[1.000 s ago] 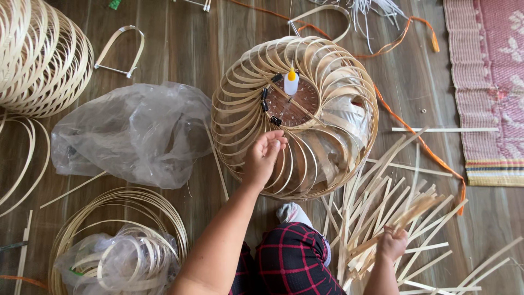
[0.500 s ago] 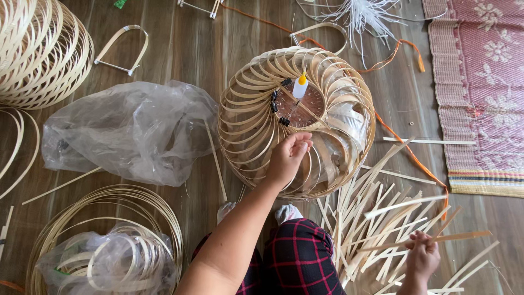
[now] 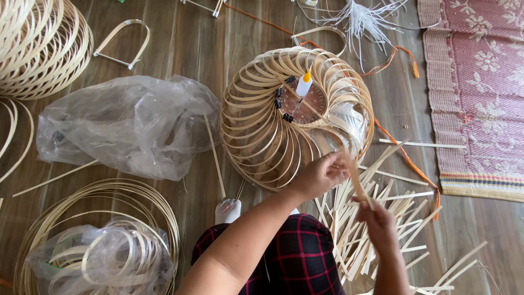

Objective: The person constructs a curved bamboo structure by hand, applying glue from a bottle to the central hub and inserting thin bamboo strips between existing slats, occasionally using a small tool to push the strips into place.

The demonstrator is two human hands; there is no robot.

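Brown wooden floorboards [image 3: 180, 49] filled the frame. At left lay a crumpled clear plastic bag [image 3: 128, 125], and at centre sat a round lampshade of curved pale bamboo strips [image 3: 262, 131]. Just below its lower right rim, the left hand [image 3: 322, 175] was curled narrowly, pinching the top of a thin flat bamboo strip [image 3: 357, 183]. Lower right, the right hand [image 3: 379, 224] gripped the strip's lower end, above a scattered pile of cut bamboo strips [image 3: 382, 240].

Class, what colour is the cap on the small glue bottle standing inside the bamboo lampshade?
Yellow, on a white glue bottle; head view shows it.
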